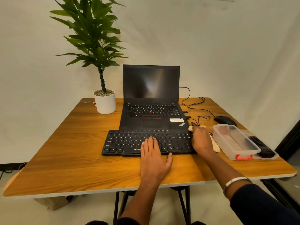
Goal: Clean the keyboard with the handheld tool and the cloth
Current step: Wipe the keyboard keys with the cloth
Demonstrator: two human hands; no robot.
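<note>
The keyboard point(146, 142) runs along the table's near edge, left hand point(152, 153) flat on it, right hand point(201, 140) clutching the cloth point(215, 146) at its right end.

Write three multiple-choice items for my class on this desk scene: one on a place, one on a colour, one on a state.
1. Where does the left hand rest?
A. on the keyboard
B. on the mouse
C. on the plant pot

2. What colour is the clear box's latch?
A. blue
B. red
C. green

3. The laptop is
A. closed
B. open, screen dark
C. open, screen lit

Answers:
1 A, its straight fingers lie on the keys.
2 B, a red clasp shows at the near end.
3 B, the lid stands up and shows nothing.
</note>
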